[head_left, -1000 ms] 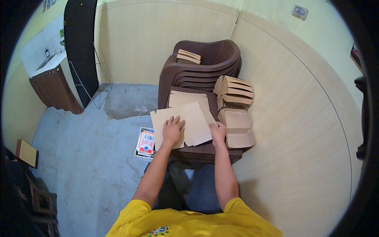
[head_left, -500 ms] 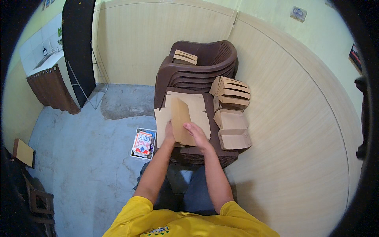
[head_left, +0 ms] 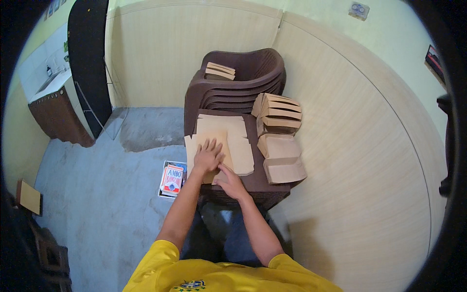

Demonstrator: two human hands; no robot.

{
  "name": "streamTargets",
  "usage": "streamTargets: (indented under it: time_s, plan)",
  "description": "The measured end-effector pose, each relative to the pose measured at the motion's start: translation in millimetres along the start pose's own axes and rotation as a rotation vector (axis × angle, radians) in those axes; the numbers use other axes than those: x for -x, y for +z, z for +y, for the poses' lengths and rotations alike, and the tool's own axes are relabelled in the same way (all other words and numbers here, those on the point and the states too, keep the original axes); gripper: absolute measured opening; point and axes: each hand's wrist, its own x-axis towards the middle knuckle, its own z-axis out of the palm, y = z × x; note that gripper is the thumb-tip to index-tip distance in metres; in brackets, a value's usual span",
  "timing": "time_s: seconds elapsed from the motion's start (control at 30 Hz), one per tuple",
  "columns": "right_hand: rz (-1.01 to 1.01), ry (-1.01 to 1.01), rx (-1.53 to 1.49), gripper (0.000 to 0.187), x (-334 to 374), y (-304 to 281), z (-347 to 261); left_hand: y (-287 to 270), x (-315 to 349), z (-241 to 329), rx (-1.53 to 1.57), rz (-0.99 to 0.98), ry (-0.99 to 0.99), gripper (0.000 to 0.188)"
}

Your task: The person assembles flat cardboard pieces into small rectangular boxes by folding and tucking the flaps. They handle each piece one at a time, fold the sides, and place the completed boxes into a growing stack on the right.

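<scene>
A folded brown cardboard piece [head_left: 212,136] lies on a pile of flat, notched cardboard blanks [head_left: 241,155], which rests on the seat of stacked brown plastic chairs [head_left: 254,183]. My left hand [head_left: 207,156] presses flat on the folded piece with its fingers spread. Close by its wrist, my right hand [head_left: 232,184] touches the near right part of the piece, thumb and fingers apart. The lower edge of the piece is partly covered by both hands. Right of the blanks stands an open cardboard box [head_left: 282,146] with its lid folded back.
Behind the open box is a row of nested cardboard boxes [head_left: 279,111]. More boxes [head_left: 220,71] sit at the chairs' far side. A white bin [head_left: 167,194] with a red-and-white card pack [head_left: 172,179] stands left of the chairs. A wood-panelled wall [head_left: 350,160] rises on the right.
The folded cardboard, held tilted up between both hands before, now lies down on the blanks. My left hand has moved from its left side onto its top; my right hand has shifted nearer me.
</scene>
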Motion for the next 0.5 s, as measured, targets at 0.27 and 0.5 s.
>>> streamTargets:
  time_s: [0.27, 0.5]
  plan:
    - [-0.005, 0.107, 0.572, 0.071, 46.9, -19.3, -15.9, 14.0, 9.2, 10.2, -0.036, 0.063, -0.020, 0.057]
    - [-0.104, 0.268, 0.699, 0.068, -34.2, -23.9, -4.5, 16.7, 5.5, 4.8, 0.002, 0.058, -0.004, 0.060]
